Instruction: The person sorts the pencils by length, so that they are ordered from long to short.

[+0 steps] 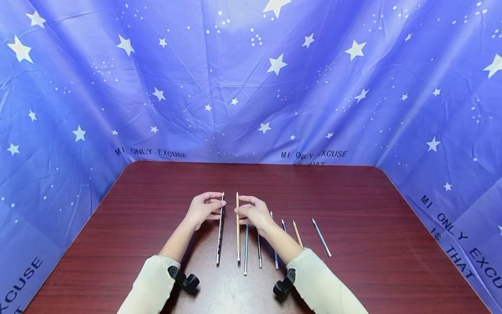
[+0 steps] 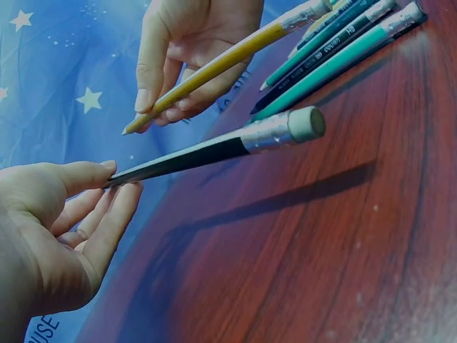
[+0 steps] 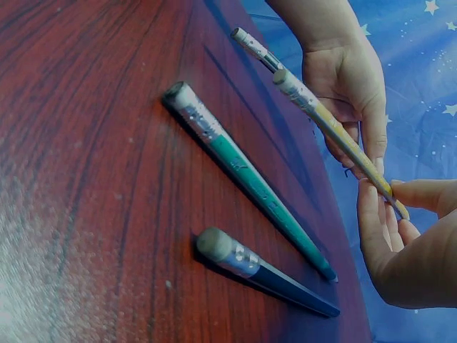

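Observation:
Between thumb and fingers, my left hand [image 1: 203, 211] pinches a black pencil [image 1: 221, 231] near its tip, with the pale eraser end toward me. In the left wrist view that black pencil [image 2: 193, 158] is raised off the table and casts a shadow. My right hand [image 1: 254, 212] pinches a yellow pencil [image 1: 238, 235] the same way, a short gap to the right of the black one. The right wrist view shows the yellow pencil [image 3: 343, 139] above the table too. Nearest to the right hand lies a green pencil [image 1: 246, 250], with a dark pencil [image 1: 259, 253] beside it.
Several more pencils lie to the right, some partly behind my right forearm: a blue one [image 1: 276, 260], a yellow one [image 1: 297, 233] and a blue-grey one [image 1: 321, 237] farthest out. They rest on a dark red wooden table [image 1: 157, 183]. A blue star-patterned cloth [image 1: 235, 65] hangs around it.

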Motion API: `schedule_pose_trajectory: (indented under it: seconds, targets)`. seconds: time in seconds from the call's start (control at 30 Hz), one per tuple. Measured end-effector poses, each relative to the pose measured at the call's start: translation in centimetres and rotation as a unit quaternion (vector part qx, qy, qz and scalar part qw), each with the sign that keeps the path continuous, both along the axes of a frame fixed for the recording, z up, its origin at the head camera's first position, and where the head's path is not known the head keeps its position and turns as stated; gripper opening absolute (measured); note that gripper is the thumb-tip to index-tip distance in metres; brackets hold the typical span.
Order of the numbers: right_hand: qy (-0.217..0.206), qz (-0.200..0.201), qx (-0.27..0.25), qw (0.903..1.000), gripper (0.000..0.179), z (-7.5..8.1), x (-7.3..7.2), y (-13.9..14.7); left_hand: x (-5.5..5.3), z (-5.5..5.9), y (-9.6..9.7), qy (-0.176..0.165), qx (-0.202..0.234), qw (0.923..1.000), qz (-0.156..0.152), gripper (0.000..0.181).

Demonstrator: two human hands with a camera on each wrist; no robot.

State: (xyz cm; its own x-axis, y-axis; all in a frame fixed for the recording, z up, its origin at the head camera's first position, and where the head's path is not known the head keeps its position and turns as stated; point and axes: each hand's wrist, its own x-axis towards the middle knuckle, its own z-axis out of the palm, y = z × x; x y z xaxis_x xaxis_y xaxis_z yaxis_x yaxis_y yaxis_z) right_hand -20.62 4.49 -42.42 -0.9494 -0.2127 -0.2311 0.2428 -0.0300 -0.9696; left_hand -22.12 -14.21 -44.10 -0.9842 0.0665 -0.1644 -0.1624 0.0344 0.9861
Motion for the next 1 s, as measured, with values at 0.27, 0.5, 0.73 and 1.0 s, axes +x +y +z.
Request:
schedule_pose_trajectory:
  seconds: [0.27,0.5,0.73,1.0]
  targets:
    - [-0.006,0.003,0.001,1.0,0.048,0.5,0.2,0.4,-0.1,0.5,0.4,0.004,0.012,0.9999,0.0,0.045]
    - [0.001,-0.011,-0.006,0.9999,0.046,0.2,0.0,0.4,-0.1,0.8,0.8,0.002,0.013,0.9999,0.001,0.043]
    - [0.004,-0.002,-0.015,0.9999,0.047,0.9,0.1,0.6,-0.3,1.4,1.0,0.007,0.01,0.9999,-0.002,0.044]
    - [0.01,0.001,-0.013,0.9999,0.047,2.7,0.8,0.8,-0.7,1.7,1.1,0.012,0.01,0.9999,-0.001,0.043]
